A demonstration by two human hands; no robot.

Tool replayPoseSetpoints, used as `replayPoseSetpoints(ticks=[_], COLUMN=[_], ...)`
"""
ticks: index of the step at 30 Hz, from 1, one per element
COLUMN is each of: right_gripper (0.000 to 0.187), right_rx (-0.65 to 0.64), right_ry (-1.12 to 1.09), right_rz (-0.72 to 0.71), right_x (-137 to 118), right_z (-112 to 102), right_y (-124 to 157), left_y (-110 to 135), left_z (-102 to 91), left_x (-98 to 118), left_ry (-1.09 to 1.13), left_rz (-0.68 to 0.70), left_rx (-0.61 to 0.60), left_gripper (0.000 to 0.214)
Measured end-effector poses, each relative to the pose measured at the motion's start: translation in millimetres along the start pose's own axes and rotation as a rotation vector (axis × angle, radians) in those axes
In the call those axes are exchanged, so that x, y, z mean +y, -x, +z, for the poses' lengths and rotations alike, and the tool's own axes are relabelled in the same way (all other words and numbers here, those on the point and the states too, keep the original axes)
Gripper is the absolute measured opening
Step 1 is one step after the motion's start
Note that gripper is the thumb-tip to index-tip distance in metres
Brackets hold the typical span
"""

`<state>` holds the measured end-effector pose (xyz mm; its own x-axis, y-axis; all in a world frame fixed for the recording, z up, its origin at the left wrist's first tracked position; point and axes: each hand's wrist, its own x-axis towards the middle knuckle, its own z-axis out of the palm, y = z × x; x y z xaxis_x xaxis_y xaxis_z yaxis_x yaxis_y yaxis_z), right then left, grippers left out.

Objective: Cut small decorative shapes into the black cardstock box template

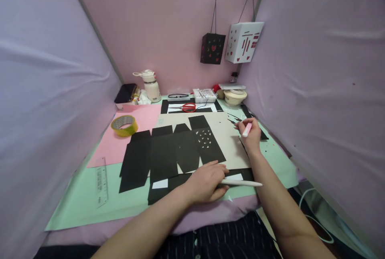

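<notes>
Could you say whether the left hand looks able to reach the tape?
Probably yes: flat black card lies between the left hand and the tape, with nothing tall blocking, though that hand holds a white tool.

"How does our light fall?"

"Soft and even, we note, across the green table covering (75, 206), with faint shadows; the left fabric wall (54, 90) glows brighter than the right fabric wall (325, 74)."

"And our sharpness?"

"We see wide-angle stretch splaying both walls outward; the black card (164, 152) reads flat, print on the ruler (102, 182) blurs."
</notes>
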<state>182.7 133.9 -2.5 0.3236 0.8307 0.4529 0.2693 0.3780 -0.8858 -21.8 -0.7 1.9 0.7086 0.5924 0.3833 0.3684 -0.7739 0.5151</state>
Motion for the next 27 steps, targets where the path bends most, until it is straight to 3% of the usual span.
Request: replayPoseSetpoints(ticks=[5,9,20,24,27], right_gripper=[0.018,0.019,0.037,0.029,0.031], right_rx=[-0.073,-0.095,-0.274,-0.289,-0.387], right_ry=[0.059,0.078,-0.104,0.150,0.428], right_rz=[0.016,0.010,0.069,-0.062,-0.202], right_x=[-5.4,-5.0,-5.4,6.0,14.0], right_z=[3.3,2.4,6.8,4.6,3.3], right_y=[6.6,8.1,9.8,6.0,1.9], left_y=[-0.4,-0.4,-0.7,-0.3,0.7], left_z=[0.8,2.7,0.0,-2.8,-8.6], left_x=[-1.1,-2.1,-2.9,-1.5,1.1], left_ry=[-0.107,-0.151,-0.102,-0.056,0.015], left_rz=[-0.112,-0.231,-0.299,-0.312,-0.316], left_rx=[0.034,-0.045,-0.031,0.020,0.105], left_gripper=[0.026,0.042,0.037,0.038,0.033])
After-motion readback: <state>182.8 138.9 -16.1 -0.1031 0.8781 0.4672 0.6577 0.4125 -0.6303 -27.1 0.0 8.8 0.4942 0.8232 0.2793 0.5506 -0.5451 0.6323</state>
